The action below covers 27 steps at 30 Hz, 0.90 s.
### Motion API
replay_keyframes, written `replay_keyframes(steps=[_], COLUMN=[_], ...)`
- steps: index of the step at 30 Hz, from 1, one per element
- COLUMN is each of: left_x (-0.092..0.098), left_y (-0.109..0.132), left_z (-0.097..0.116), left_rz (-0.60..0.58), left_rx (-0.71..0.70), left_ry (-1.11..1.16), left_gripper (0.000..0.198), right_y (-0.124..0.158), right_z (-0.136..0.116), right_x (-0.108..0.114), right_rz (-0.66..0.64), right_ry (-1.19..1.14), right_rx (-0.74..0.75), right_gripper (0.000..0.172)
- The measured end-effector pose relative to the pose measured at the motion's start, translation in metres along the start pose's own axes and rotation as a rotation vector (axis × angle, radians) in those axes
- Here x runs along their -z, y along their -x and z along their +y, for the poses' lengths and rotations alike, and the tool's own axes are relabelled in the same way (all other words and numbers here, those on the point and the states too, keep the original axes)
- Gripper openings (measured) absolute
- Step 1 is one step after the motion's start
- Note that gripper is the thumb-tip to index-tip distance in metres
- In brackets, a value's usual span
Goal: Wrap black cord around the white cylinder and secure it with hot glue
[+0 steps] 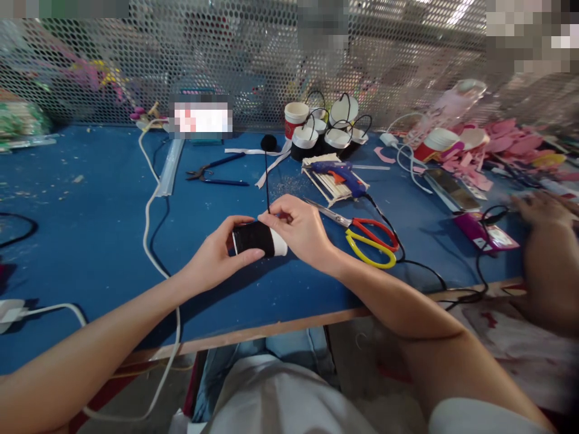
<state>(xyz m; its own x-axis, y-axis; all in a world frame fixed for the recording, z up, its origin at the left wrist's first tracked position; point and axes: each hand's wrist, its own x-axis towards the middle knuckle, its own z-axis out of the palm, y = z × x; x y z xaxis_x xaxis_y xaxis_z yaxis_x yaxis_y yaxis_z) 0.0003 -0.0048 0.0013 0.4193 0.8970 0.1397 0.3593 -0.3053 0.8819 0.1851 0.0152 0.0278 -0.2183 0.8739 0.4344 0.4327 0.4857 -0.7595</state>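
Observation:
A white paper cup (281, 243), partly wrapped in black cord, lies on its side above the blue table. My left hand (226, 244) is closed round its wrapped end, thumb along the near side. At the cup's upper edge, my right hand (298, 226) pinches the black cord (267, 187). That cord runs away from me to a small black ball of cord (268, 143). Scissors (368, 238) with red and yellow handles lie just right of my right hand.
Behind stand several black-and-white cups (304, 141) with cord handles. A blue glue gun (335, 172) rests on a bundle of pale sticks (328, 194). Blue-handled pliers (221, 169) lie left. A white cable (147, 226) crosses the table. At right are a phone (455, 190) and another person's hand (543, 211).

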Motion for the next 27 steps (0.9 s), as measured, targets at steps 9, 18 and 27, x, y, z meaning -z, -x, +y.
replay_keyframes(steps=[9,18,27], left_x=[0.002,-0.001,0.000], left_y=[0.002,0.006,0.006], left_z=[0.005,0.011,0.018], left_rz=[0.017,-0.093,-0.190], left_rx=[-0.159,-0.296,-0.248], left_ry=[-0.185,-0.331,-0.404], left_gripper=[0.053,0.057,0.056], right_y=[-0.010,-0.021,-0.029], right_z=[-0.001,0.000,0.010], right_x=[0.013,0.010,0.011], right_rz=[-0.111,-0.203,-0.321], right_ry=[-0.052,-0.150,0.014], right_rx=[-0.020,-0.075,-0.120], right_gripper=[0.027,0.024,0.027])
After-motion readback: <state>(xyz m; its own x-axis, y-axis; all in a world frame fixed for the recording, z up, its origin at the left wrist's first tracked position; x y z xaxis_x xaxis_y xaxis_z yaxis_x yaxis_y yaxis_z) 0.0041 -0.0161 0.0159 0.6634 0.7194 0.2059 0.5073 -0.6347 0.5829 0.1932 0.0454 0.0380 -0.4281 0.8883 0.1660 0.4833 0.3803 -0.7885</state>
